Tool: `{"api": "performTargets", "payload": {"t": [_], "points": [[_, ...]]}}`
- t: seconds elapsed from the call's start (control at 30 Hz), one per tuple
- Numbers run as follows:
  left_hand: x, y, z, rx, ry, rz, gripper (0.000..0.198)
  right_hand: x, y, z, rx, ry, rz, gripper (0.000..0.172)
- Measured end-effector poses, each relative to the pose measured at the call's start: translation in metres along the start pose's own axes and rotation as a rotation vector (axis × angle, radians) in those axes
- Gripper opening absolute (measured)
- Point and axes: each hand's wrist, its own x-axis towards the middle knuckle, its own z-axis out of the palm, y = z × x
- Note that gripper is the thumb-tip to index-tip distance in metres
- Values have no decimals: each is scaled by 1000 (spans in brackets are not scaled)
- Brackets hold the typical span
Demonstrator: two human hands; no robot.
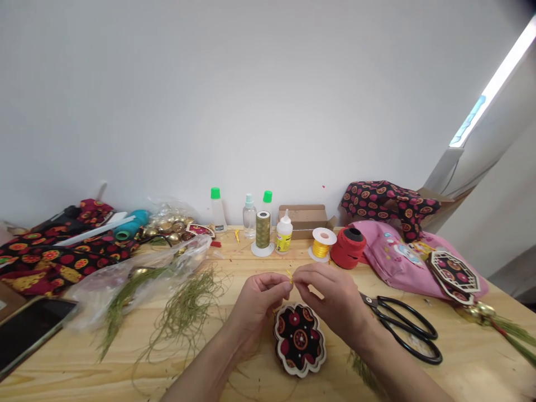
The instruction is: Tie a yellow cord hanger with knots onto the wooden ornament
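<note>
My left hand [256,298] and my right hand [330,296] meet above the wooden table [469,357], each pinching a short piece of yellow cord [289,274] between thumb and forefinger. Just below the hands lies a flower-shaped wooden ornament [300,338] faced with black cloth with red and orange rounds. Whether the cord joins the ornament is hidden by my fingers.
Black scissors [405,326] lie right of my right hand. Behind stand a yellow cord spool [322,244], a red spool [348,247], an olive thread cone [263,230], a glue bottle [284,233] and a cardboard box [304,219]. Green tassel threads [184,304], a plastic bag [138,273], patterned cloth [50,251] and a phone [29,329] are left; a pink bag [389,257] with an octagonal ornament [454,274] is right.
</note>
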Motion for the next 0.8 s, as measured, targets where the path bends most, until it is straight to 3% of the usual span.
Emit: {"api": "performTargets", "payload": {"t": [0.17, 0.43, 0.63, 0.8], "points": [[-1, 2, 1, -84, -29, -11, 7, 4, -3, 1, 291, 77, 202, 11], [-2, 3, 2, -180, -62, -4, 4, 0, -1, 11, 516, 140, 539, 11], [-3, 4, 2, -205, -64, -19, 5, -1, -3, 12, 526, 105, 531, 11], [-3, 5, 4, -191, -54, -19, 6, 0, -5, 9, 392, 120, 419, 7]]}}
